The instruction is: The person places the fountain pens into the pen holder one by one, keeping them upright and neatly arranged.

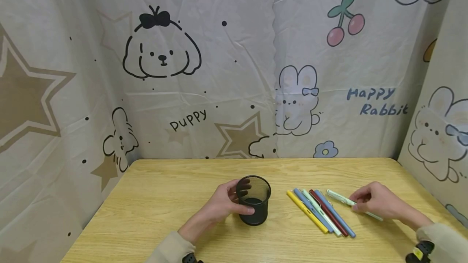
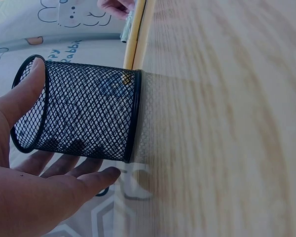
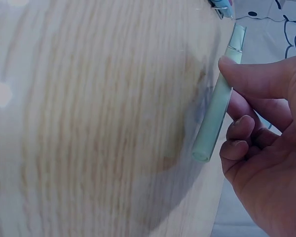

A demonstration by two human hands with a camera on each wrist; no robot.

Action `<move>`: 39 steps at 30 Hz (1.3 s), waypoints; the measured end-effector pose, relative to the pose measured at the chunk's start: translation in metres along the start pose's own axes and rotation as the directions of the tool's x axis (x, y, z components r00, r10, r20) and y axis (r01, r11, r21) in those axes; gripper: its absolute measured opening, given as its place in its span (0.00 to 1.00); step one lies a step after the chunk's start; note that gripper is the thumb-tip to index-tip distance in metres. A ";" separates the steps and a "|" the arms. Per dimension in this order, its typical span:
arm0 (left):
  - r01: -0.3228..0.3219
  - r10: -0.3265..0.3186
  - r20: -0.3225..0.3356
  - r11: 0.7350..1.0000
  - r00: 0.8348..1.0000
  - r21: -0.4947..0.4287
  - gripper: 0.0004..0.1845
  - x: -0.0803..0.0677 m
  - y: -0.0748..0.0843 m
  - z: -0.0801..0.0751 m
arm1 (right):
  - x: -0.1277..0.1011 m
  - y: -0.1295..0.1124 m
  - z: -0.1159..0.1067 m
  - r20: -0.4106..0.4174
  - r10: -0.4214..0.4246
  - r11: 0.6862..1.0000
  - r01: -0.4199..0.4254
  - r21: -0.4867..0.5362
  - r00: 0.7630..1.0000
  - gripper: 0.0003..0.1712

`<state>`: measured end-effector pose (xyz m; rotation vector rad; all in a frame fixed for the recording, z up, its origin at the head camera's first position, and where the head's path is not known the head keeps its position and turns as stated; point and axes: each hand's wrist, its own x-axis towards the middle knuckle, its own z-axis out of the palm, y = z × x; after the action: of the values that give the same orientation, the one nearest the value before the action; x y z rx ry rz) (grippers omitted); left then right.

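A black mesh pen holder stands upright on the table. My left hand holds it from the left, its thumb at the near side and fingers around the far side; in the left wrist view, the thumb lies against the mesh near the rim. Over to the right, my right hand pinches a light green pen between thumb and fingers. The right wrist view shows that pen at a slant, close to the tabletop. Whether it touches the wood I cannot tell.
Between the hands several pens lie side by side at a slant: a yellow pen, blue ones, a pale green pen and a dark red pen. Behind the wooden table hangs a printed cloth, which also covers both sides.
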<state>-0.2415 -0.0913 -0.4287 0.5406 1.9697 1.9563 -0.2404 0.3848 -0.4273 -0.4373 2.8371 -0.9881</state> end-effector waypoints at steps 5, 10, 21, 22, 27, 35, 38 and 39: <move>0.007 -0.007 0.000 1.000 1.000 -0.006 0.44 -0.001 0.001 0.000 | -0.001 -0.006 -0.001 -0.020 0.072 0.997 -0.072 0.014 0.997 0.14; 0.011 -0.011 -0.007 1.000 1.000 -0.005 0.43 -0.001 0.002 0.001 | -0.001 -0.012 -0.003 -0.018 0.128 0.991 -0.128 0.047 0.992 0.17; 0.015 -0.014 -0.015 1.000 1.000 0.007 0.44 -0.001 0.003 0.002 | 0.000 -0.032 -0.001 -0.039 0.143 0.988 -0.140 0.071 0.989 0.19; 0.014 -0.014 -0.015 1.000 1.000 0.006 0.44 -0.001 0.003 0.002 | 0.001 -0.034 -0.001 -0.037 0.140 0.987 -0.137 0.081 0.989 0.20; 0.014 -0.014 -0.014 1.000 1.000 0.006 0.43 -0.001 0.003 0.001 | 0.001 -0.042 0.001 -0.041 0.115 0.987 -0.110 0.115 0.992 0.21; 0.013 -0.013 -0.014 1.000 1.000 0.007 0.43 -0.001 0.002 0.001 | 0.003 -0.053 0.005 -0.058 0.115 0.980 -0.103 0.170 0.992 0.22; 0.015 -0.015 -0.016 1.000 1.000 0.010 0.43 -0.001 0.003 0.001 | 0.003 -0.058 0.007 -0.074 0.127 0.975 -0.111 0.192 0.989 0.22; 0.017 -0.017 -0.016 1.000 1.000 0.011 0.43 -0.001 0.003 0.002 | 0.004 -0.059 0.008 -0.080 0.130 0.973 -0.111 0.200 0.988 0.22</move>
<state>-0.2394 -0.0906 -0.4258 0.5114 1.9896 1.9462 -0.2286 0.3347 -0.3965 -0.2011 2.7690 -1.2768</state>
